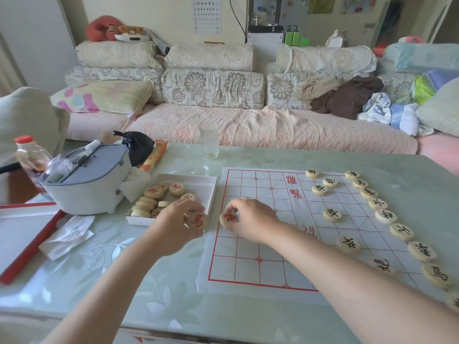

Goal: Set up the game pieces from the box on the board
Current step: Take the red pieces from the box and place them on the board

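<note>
Xiangqi pieces (pixel 332 214), round pale discs with black characters, stood on the paper board (pixel 248 266) at its right side, most of them in a long row along the right edge and several more one or two lines to the left of that row. Red-marked discs (pixel 155 192) lay in the white box (pixel 198 181), which sat on the table (pixel 149 294) just beside the board's far left corner; some discs lay flat and others stood stacked on edge at the near left end of the box.

The left hand (pixel 180 225) was closed around one red piece (pixel 198 220), with the character facing the camera, near the front right corner of the box and just left of the board's edge. The right hand (pixel 250 219) pinched another red piece (pixel 229 218) between thumb and fingers at the left border of the board; I cannot tell if this disc touched the paper. The two hands were close together but did not touch.

A grey and white container (pixel 94 180) with a black bag (pixel 137 147) stood to the left of the box. A clear glass (pixel 209 140) stood at the far edge of the table, and a sofa (pixel 223 125) with cushions filled the background.
</note>
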`<state>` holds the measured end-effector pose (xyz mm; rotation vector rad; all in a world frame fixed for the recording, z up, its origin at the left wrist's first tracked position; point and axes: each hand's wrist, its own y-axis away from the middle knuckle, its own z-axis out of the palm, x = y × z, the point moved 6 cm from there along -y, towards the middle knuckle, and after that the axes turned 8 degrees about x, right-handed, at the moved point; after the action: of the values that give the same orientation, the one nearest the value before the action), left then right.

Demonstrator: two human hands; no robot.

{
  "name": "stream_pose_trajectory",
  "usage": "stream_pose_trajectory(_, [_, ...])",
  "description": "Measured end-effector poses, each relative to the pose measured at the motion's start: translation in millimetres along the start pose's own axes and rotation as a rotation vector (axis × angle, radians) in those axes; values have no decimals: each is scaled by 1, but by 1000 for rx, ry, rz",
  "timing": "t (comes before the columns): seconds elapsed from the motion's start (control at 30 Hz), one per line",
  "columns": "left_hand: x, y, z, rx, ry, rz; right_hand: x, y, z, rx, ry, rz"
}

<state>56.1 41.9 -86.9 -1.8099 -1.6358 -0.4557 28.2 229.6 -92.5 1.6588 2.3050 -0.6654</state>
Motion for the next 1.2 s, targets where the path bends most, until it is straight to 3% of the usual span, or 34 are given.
stream_pose_trajectory(0.17, [-9,0,-4,11,21,-59,-3,-4,12,11,-52,43])
stream_pose_trajectory(0.43, [-10,7,-6,-10,-3,-54,-8,17,25,-84,-23,-95])
stream_pose_trajectory(0.57, [-7,15,1,-25,52,-11,-15,16,17,-18,-281,14])
stream_pose_trajectory(0.7, [0,21,5,-6,224,-31,-29,21,23,-109,-673,158])
stream_pose_trajectory(0.87, [-3,28,4,-2,511,-275,-28,27,21,-94,-864,290])
stream_pose_trajectory(1.07, [-1,36,15,-117,822,-476,-29,31,11,-65,-691,115])
stream_pose_trajectory(1.13, [-1,37,20,-134,820,-492,-30,34,6,-39,-553,52])
stream_pose_trajectory(1.2, [-4,36,24,-147,671,-451,-31,39,3,-20,-447,-2])
